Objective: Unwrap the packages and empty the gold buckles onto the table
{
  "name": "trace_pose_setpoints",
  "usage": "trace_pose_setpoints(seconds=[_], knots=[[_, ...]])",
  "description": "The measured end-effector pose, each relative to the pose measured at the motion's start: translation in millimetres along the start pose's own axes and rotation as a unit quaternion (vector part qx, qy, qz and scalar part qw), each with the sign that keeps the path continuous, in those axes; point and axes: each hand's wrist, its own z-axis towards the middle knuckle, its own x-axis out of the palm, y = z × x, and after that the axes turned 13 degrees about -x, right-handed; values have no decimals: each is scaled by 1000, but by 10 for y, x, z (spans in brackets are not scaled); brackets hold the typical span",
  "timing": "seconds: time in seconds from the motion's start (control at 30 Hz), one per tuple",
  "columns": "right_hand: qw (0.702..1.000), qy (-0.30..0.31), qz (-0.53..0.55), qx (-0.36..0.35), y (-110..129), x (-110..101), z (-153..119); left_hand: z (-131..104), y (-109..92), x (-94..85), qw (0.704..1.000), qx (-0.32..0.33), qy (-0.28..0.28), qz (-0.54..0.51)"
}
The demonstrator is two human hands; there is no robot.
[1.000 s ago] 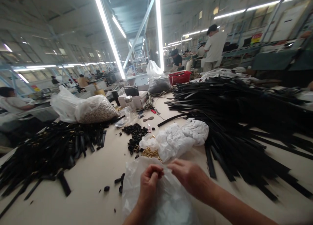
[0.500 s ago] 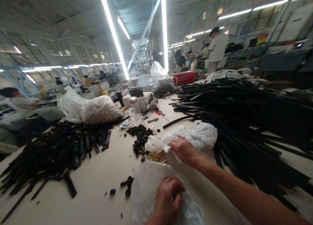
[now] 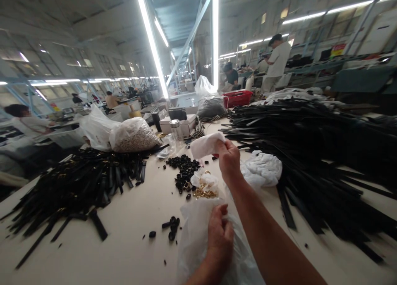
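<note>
My right hand (image 3: 229,160) is raised over the table and pinches a thin, soft white sheet (image 3: 206,145), which sticks out to the left; whether it is cloth or paper I cannot tell. My left hand (image 3: 219,231) rests with curled fingers on a translucent white plastic bag (image 3: 195,231) at the near edge, gripping its film. Beyond the bag's top lie gold metal buckles (image 3: 205,191), with a crumpled white wrapping (image 3: 201,178) partly over them. A heap of small black loops (image 3: 185,169) is just behind. Right of my right forearm sits a bundled white cloth (image 3: 263,169).
Black straps are piled on the left (image 3: 77,181), some with gold buckles, and a larger strap pile (image 3: 310,144) fills the right. A filled clear bag (image 3: 135,136), a glass jar (image 3: 176,130), a grey-filled bag (image 3: 211,107) and a red basket (image 3: 238,98) stand behind. Co-workers are farther back.
My right hand has lifted off the white bundle and moved up, now carrying a white sheet. My left hand stays on the plastic bag, its fingers less tightly curled. The view has shifted slightly.
</note>
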Motion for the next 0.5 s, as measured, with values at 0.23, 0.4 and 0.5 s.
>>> trace_pose_setpoints(seconds=[0.23,0.4,0.5], knots=[[968,-89,162,172,-425,-160,-630,231,16,-155,932,-158,10,-325],[965,-96,150,192,-708,-390,-843,271,-89,-324,930,-190,15,-314],[969,-78,149,180,-795,-439,-839,299,-276,-506,962,-128,18,-240]])
